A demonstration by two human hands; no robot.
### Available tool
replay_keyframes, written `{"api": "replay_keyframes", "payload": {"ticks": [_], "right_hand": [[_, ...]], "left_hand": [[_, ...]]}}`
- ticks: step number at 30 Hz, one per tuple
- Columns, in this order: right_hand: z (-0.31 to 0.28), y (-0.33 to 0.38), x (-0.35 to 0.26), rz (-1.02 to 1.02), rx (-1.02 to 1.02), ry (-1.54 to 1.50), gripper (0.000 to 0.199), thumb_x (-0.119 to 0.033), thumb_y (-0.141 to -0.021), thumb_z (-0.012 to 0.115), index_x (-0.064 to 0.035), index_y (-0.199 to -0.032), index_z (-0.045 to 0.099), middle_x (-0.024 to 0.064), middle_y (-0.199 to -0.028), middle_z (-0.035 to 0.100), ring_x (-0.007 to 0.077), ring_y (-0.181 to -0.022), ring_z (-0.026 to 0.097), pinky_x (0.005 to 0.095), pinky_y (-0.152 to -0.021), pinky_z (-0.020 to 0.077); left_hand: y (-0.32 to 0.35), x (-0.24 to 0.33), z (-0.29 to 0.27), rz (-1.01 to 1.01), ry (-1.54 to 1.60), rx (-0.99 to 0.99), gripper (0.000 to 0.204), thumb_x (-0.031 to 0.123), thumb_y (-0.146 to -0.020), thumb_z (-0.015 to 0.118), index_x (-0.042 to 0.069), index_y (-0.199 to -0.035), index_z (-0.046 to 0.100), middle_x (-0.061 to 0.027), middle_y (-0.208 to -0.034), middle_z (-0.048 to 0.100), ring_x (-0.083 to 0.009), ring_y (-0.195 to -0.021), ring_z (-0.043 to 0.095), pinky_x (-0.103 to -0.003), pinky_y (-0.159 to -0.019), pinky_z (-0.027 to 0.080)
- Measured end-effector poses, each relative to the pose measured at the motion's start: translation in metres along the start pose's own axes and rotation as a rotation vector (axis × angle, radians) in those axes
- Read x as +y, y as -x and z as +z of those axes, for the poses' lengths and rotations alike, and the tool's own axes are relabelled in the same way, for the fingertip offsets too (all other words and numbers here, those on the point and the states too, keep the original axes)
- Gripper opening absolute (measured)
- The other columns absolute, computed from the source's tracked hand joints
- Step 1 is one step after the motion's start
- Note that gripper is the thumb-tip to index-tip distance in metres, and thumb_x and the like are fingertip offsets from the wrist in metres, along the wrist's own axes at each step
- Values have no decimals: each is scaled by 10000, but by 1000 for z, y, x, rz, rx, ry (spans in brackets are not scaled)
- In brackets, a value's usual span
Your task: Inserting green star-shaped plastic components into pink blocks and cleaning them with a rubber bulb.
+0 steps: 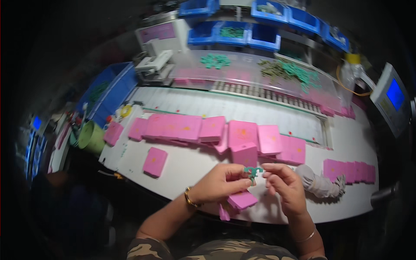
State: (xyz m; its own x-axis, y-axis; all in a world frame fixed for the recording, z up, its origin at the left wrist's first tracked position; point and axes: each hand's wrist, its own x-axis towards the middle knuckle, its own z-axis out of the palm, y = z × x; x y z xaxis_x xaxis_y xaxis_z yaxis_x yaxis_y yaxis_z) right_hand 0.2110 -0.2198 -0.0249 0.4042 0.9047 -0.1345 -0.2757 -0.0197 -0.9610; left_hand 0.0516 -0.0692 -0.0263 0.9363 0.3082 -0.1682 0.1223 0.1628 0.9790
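Note:
My left hand (223, 182) pinches a small green piece with curved, branching arms (253, 172) between thumb and fingers, above the near edge of the white worktable (186, 171). Close by on the right, my right hand (284, 184) has its fingers bent and apart, with the fingertips at the piece's right end. Whether they touch it I cannot tell. Nothing shows between the right thumb and fingers. Below the hands lies a pink block (242, 199), with more pink pieces partly hidden under my left hand. Another pink block (245, 154) leans just beyond the green piece.
A row of pink blocks (173, 127) crosses the table, with more at right (342, 170). A whitish cloth bundle (320, 182) lies beside my right hand. Green pieces (299, 73) rest on a clear shelf (242, 65). Blue bins (264, 37) stand behind; a screen (394, 95) stands right.

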Motion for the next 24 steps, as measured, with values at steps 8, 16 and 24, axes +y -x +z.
{"api": "replay_keyframes", "payload": {"ticks": [8, 16, 24], "right_hand": [[0, 6, 3, -43, -20, -17, 279, -100, -955, 603, 12, -1210, 608, 49, -1013, 628, 61, -792, 534, 173, -631, 427], [6, 13, 1, -239, 13, 260, 338, -58, -836, 722, -8, -1159, 635, 70, -978, 617, 103, -795, 560, 209, -650, 447], [27, 19, 2, -916, -207, 1018, 481, -78, -697, 752, -35, -1163, 645, 126, -1014, 635, 305, -898, 609, 384, -795, 513]], "left_hand": [[58, 108, -192, 813, 354, 926, 279, 250, -981, 522, 30, -1116, 627, -80, -912, 688, -184, -781, 666, -298, -676, 541], [13, 40, -83, 372, 335, 500, 335, 212, -965, 545, -35, -1193, 548, -70, -788, 626, -164, -711, 652, -278, -671, 533], [-23, -17, 28, 142, 410, 191, 310, 257, -1016, 511, -4, -1164, 591, -37, -903, 635, -89, -803, 610, -224, -733, 499]]}}
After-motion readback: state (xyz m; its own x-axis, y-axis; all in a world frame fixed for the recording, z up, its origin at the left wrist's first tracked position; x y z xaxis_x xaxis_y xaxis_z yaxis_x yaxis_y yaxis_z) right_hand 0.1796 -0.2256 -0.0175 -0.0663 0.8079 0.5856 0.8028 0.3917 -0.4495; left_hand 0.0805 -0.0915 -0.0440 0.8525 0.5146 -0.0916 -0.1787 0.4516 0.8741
